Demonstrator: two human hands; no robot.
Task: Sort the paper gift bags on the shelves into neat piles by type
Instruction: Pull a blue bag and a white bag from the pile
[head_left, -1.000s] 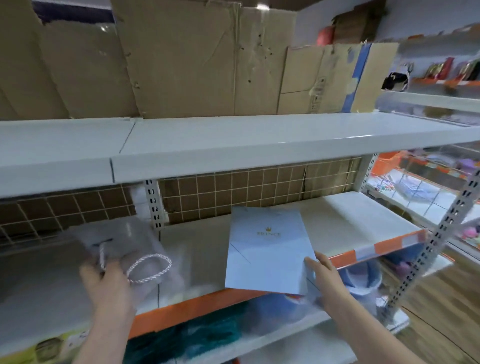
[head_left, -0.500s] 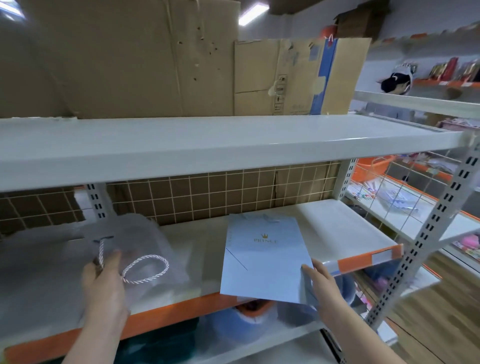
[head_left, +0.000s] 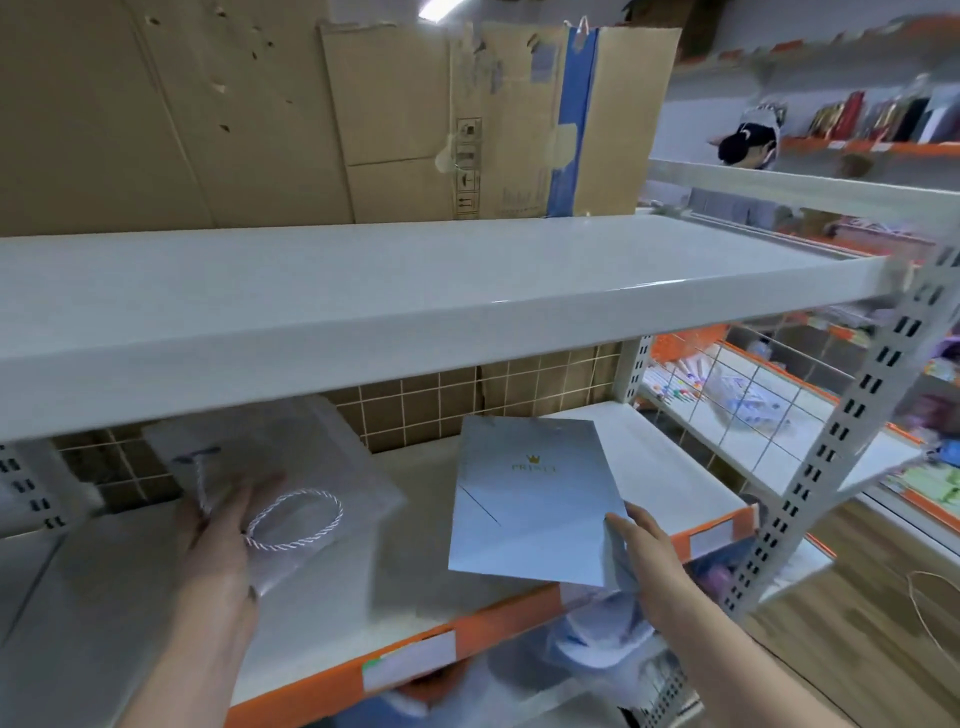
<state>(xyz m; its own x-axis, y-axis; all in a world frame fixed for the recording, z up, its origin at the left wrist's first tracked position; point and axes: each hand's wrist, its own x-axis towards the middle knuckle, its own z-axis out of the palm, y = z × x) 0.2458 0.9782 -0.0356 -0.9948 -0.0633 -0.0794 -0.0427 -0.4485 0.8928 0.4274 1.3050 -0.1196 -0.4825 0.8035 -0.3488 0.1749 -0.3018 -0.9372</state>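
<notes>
A flat light-blue gift bag (head_left: 530, 499) with a small gold crown print lies on the lower white shelf (head_left: 415, 587), its near edge past the shelf's orange front. My right hand (head_left: 647, 561) pinches its near right corner. To the left lies a flat grey-white gift bag (head_left: 291, 462) with a white rope handle (head_left: 296, 519) on top. My left hand (head_left: 218, 545) lies on that bag's near left part, fingers against the rope; whether it grips the bag I cannot tell.
A wide white upper shelf (head_left: 415, 301) overhangs the lower one, with flattened cardboard boxes (head_left: 488, 119) standing behind it. A perforated steel upright (head_left: 826, 467) stands at the right. Behind it are wire shelves with goods and a person (head_left: 748, 145) farther back. Blue items sit under the lower shelf.
The view has swung right and come closer. The grey-white bag has slid deeper under the upper shelf with my left hand. The blue bag stays in my right hand.
</notes>
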